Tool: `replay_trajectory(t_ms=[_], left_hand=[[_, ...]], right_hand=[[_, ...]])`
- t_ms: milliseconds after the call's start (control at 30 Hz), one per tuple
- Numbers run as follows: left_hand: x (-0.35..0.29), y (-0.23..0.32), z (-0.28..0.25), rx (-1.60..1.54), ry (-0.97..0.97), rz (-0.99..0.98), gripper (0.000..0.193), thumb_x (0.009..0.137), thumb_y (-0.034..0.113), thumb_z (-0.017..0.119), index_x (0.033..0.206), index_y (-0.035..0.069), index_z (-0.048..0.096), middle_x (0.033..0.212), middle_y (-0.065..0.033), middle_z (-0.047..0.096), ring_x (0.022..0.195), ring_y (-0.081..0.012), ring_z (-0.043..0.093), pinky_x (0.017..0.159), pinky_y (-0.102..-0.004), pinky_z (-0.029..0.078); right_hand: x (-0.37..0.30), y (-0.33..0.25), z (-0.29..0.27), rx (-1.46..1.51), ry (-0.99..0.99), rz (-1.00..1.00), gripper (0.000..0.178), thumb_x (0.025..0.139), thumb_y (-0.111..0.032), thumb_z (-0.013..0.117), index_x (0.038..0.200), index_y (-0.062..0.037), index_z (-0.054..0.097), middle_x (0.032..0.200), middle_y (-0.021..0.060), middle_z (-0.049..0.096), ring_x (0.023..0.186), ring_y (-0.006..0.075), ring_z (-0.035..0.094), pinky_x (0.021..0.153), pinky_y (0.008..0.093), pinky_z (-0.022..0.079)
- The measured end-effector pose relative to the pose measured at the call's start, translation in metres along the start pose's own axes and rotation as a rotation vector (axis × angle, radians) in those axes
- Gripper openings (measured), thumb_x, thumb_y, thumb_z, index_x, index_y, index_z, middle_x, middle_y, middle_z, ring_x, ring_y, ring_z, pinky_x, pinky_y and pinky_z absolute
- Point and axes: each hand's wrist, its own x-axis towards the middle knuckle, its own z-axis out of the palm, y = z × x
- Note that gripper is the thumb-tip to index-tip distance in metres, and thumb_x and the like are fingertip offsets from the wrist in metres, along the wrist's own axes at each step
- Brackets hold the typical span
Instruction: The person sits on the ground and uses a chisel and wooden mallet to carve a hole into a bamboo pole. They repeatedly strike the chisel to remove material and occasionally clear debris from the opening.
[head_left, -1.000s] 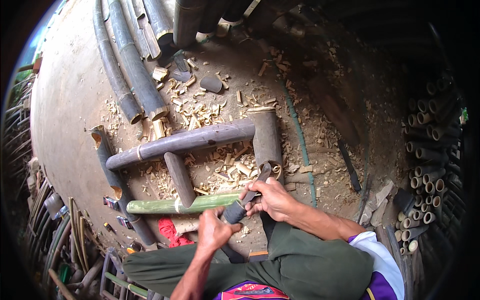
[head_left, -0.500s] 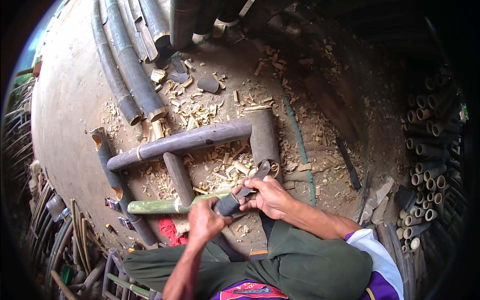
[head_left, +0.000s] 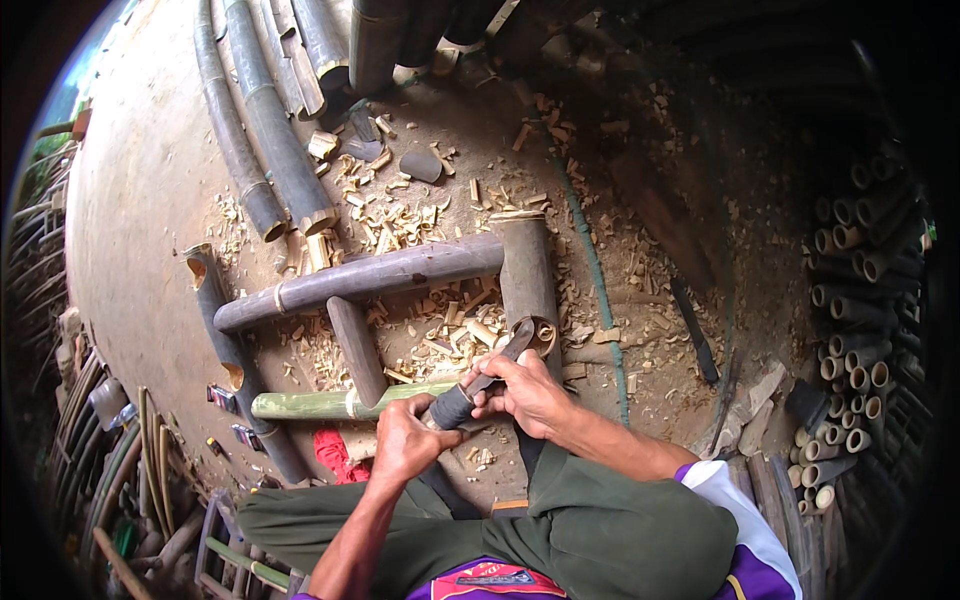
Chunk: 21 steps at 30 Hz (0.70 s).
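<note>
A knife (head_left: 453, 408) with a black-wrapped handle and a dark blade lies slantwise between my hands. My left hand (head_left: 408, 440) is closed round the handle's lower end. My right hand (head_left: 528, 396) pinches the blade close to the handle, and the blade tip points up and away. Just beyond lies a bamboo frame on the ground: a thick post (head_left: 527, 265), a dark rail (head_left: 390, 272), a short strut (head_left: 355, 350) and a green pole (head_left: 310, 404). At its left is a notched post (head_left: 222, 345). The blade tip overlaps the thick post's opening; I cannot tell whether they touch.
Wood shavings (head_left: 400, 228) litter the ground. Long bamboo poles (head_left: 270, 140) lie at the far left, and cut bamboo tubes (head_left: 850, 360) are stacked at the right. A green cord (head_left: 590, 240) and a dark blade-like tool (head_left: 695, 330) lie right of the frame. A red cloth (head_left: 336, 455) is near my left knee.
Both hands keep their hold on the knife, which has shifted only slightly. The whole view has moved a little.
</note>
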Motion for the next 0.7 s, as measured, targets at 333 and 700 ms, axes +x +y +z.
replay_trajectory(t_ms=[333, 700], left_hand=[[-0.006, 0.122, -0.007, 0.936, 0.379, 0.673, 0.008, 0.079, 0.01, 0.071, 0.077, 0.005, 0.065, 0.072, -0.0091, 0.066, 0.073, -0.022, 0.07, 0.065, -0.0365, 0.049], [0.052, 0.076, -0.077, 0.728, -0.307, 0.488, 0.015, 0.071, 0.012, 0.07, 0.07, -0.003, 0.07, 0.076, -0.0232, 0.072, 0.079, -0.0377, 0.076, 0.076, -0.046, 0.061]], right_hand=[[-0.002, 0.009, -0.045, 0.638, -0.24, 0.045, 0.025, 0.11, -0.032, 0.055, 0.125, -0.0136, 0.062, 0.125, 0.0063, 0.071, 0.113, 0.0205, 0.07, 0.101, 0.042, 0.058], [-0.01, 0.023, -0.02, 0.589, -0.236, 0.175, 0.034, 0.109, -0.022, 0.056, 0.136, -0.0008, 0.058, 0.121, 0.0181, 0.07, 0.104, 0.0309, 0.072, 0.095, 0.0449, 0.061]])
